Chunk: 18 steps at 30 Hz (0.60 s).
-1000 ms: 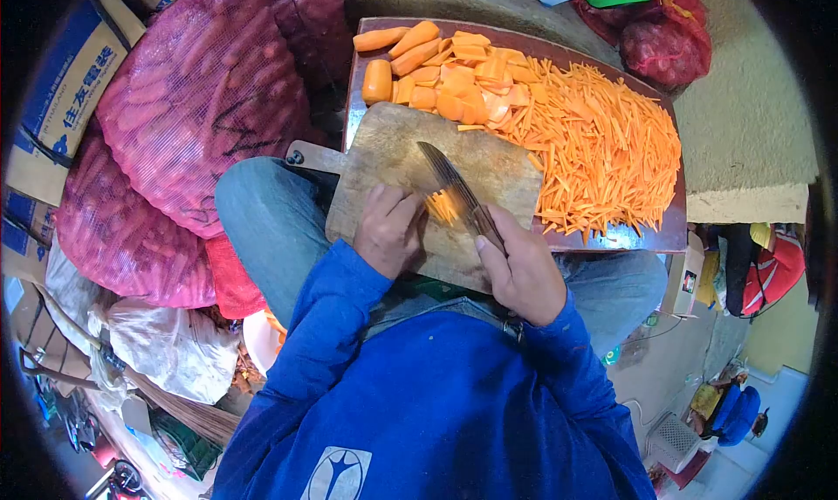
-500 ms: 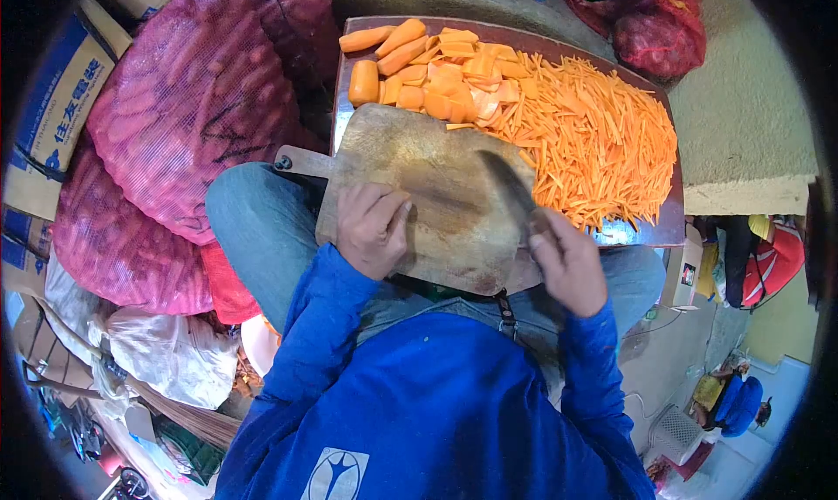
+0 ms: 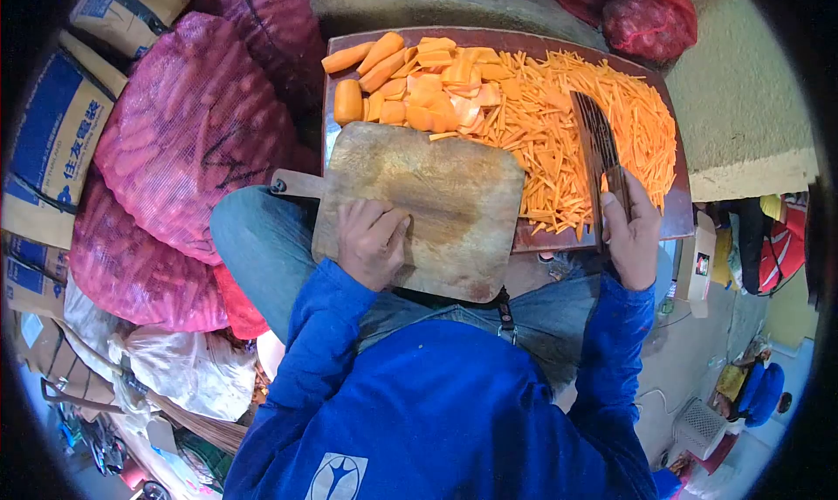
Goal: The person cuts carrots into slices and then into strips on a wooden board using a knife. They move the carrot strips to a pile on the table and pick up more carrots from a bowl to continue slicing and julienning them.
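My right hand [image 3: 635, 231] grips a knife [image 3: 599, 135] by its handle, with the dark blade pointing up and away over a heap of shredded carrot strips [image 3: 559, 116]. On the worn wooden cutting board [image 3: 467, 173], my left hand [image 3: 374, 243] rests with its fingers curled in; whatever may lie under them is hidden. The board sits across my lap, its handle pointing left. Just beyond it, sliced carrot pieces [image 3: 432, 99] and a few peeled carrots [image 3: 381, 51] lie on a dark red tabletop [image 3: 524, 240].
Large red mesh sacks of carrots [image 3: 196, 133] are stacked on my left beside cardboard boxes [image 3: 61, 142]. A white plastic bag [image 3: 188, 369] lies below them. Another red mesh bag [image 3: 650, 20] stands at the far right, against a concrete ledge [image 3: 742, 168].
The knife in my right hand has moved right, from the board's right edge to over the shredded carrots. My left hand stays on the board. The view has shifted slightly.
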Each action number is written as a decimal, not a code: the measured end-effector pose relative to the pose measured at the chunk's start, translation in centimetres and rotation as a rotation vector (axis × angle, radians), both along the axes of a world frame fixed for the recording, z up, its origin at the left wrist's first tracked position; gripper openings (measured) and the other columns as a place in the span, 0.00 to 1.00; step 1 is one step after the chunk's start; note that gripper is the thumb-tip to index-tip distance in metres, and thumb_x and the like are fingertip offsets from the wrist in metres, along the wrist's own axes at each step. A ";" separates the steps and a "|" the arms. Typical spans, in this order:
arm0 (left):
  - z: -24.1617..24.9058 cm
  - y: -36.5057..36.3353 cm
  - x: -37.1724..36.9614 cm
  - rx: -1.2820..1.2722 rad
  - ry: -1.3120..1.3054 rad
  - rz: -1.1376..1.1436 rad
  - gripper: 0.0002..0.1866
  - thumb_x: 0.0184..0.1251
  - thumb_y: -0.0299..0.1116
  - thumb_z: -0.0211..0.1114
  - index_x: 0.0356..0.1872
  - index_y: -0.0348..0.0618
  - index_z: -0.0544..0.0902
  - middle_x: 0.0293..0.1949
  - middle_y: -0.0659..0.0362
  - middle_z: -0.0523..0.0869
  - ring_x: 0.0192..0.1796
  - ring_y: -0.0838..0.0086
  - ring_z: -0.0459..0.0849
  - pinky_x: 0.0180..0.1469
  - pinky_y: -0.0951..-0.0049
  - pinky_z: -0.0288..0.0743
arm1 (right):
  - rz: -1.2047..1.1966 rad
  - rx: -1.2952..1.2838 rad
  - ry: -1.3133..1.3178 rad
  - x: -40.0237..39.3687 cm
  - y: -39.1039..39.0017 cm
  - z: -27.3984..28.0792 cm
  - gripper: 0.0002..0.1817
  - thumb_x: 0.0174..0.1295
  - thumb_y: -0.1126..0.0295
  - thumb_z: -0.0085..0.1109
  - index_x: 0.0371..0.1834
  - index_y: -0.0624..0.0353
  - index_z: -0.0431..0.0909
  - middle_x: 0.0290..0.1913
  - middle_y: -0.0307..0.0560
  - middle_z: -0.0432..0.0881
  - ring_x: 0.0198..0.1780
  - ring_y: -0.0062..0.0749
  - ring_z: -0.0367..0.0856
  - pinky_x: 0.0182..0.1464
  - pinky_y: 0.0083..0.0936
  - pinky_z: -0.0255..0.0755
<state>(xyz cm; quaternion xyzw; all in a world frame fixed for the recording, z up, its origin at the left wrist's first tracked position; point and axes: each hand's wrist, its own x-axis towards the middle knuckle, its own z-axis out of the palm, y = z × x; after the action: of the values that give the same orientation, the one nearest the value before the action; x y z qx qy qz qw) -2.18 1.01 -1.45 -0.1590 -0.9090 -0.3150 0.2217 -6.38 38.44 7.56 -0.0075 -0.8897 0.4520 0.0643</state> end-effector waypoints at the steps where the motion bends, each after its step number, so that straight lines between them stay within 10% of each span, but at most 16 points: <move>1: -0.1 0.0 -0.1 -0.008 0.000 -0.001 0.09 0.58 0.22 0.77 0.39 0.44 0.90 0.38 0.58 0.85 0.43 0.58 0.83 0.50 0.57 0.70 | -0.024 -0.043 0.001 0.0 -0.3 0.0 0.23 0.75 0.74 0.65 0.70 0.73 0.79 0.51 0.50 0.91 0.50 0.30 0.88 0.57 0.29 0.82; 6: 0.3 0.4 -0.8 -0.020 -0.050 -0.012 0.10 0.59 0.24 0.77 0.41 0.44 0.90 0.39 0.58 0.85 0.44 0.57 0.83 0.52 0.56 0.70 | 0.108 -0.365 -0.137 0.8 -2.1 -1.3 0.22 0.77 0.72 0.66 0.71 0.68 0.81 0.32 0.32 0.82 0.24 0.11 0.72 0.26 0.16 0.66; 18: 4.9 7.0 -17.5 -0.334 0.085 -0.166 0.26 0.60 0.36 0.80 0.61 0.49 0.88 0.54 0.57 0.88 0.61 0.58 0.81 0.62 0.50 0.68 | 0.194 -0.667 -0.320 1.5 -1.0 -3.8 0.24 0.79 0.71 0.62 0.75 0.68 0.76 0.33 0.33 0.82 0.22 0.11 0.71 0.24 0.14 0.63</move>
<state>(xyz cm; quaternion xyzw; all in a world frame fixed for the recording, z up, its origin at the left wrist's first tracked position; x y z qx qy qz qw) -19.68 8.06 3.44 -0.2811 -0.9223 -0.1701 0.2034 -4.92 37.46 3.80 -0.0142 -0.6891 0.7138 -0.1242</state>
